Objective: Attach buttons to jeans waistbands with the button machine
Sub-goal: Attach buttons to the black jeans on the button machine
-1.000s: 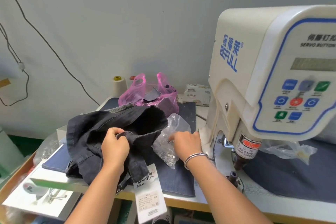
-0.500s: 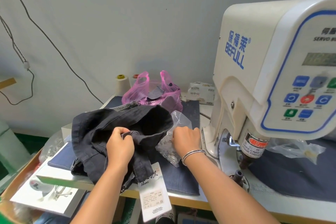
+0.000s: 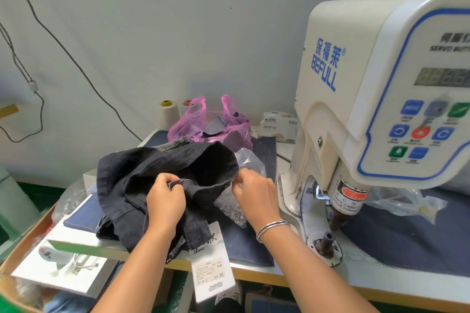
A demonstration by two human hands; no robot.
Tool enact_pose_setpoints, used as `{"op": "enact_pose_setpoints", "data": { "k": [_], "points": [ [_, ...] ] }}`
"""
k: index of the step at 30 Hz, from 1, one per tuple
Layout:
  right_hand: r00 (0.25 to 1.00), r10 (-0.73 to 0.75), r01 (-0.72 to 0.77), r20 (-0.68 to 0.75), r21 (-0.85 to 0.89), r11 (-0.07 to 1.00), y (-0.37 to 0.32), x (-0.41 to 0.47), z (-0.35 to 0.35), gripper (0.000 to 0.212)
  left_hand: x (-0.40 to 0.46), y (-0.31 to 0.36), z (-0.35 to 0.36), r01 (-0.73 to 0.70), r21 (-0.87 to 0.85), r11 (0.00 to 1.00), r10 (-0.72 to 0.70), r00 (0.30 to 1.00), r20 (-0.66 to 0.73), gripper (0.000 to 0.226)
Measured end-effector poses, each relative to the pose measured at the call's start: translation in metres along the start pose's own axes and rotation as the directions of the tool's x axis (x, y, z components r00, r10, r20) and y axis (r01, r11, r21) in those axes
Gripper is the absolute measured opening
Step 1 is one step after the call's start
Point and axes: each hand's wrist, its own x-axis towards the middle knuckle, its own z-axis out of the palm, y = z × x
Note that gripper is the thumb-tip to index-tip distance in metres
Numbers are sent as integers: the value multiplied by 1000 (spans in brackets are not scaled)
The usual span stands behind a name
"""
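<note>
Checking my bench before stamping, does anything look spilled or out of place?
Nothing looks spilled. The clear bag of silver buttons lies open beside the dark jeans, contents still inside; the white paper tag dangles over the table edge.

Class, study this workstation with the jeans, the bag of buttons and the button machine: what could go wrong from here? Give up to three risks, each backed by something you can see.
1. The clear bag of buttons lies open by the right hand; a nudge could spill it.
2. The button machine carries a finger warning label; fingers near its die could get pinched.
3. The left hand grips bunched black jeans; a creased waistband may take the button crooked.
</note>
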Motion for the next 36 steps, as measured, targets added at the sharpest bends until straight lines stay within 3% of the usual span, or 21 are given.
{"op": "enact_pose_setpoints", "data": {
  "k": [4,8,11,13,15,16,17,19,20,22,25,32,36],
  "points": [
    [1000,-23,21,9,223,975,-2,-19,-8,15,-7,1,4,-106,62,992,105,994,23,24],
    [999,-33,25,23,264,964,7,-37,-18,13,-25,9,14,-263,71,962,258,964,69,24],
    [999,18,-29,41,307,951,14,-47,-32,10,-43,23,20,-286,131,949,282,958,46,30],
    [994,96,-106,46,390,915,16,-56,-44,9,-62,32,19,-411,190,892,419,908,-2,29],
    [971,223,-229,85,593,772,14,-66,-54,11,-84,37,17,-575,138,807,578,816,16,22],
    [944,296,-305,147,731,611,12,-72,-60,10,-93,37,17,-609,50,792,605,793,71,16],
    [904,351,-378,244,841,387,10,-78,-65,9,-102,37,18,-556,-103,825,565,809,161,9],
    [825,339,-449,452,889,-91,7,-87,-74,8,-116,40,24,-218,-393,893,383,826,413,5],
    [804,293,-452,517,852,-265,7,-91,-78,10,-122,40,27,-52,-460,886,310,804,507,8],
    [792,219,-423,569,772,-475,8,-95,-84,12,-133,37,36,138,-506,851,221,781,584,20],
    [788,225,-373,573,736,-565,12,-99,-89,15,-147,36,45,251,-563,787,182,778,602,20],
    [775,281,-319,566,735,-598,12,-104,-88,19,-165,38,58,308,-652,693,164,813,559,15],
    [761,339,-308,553,768,-561,11,-107,-89,21,-171,35,62,325,-657,680,143,820,554,18]
  ]
}}
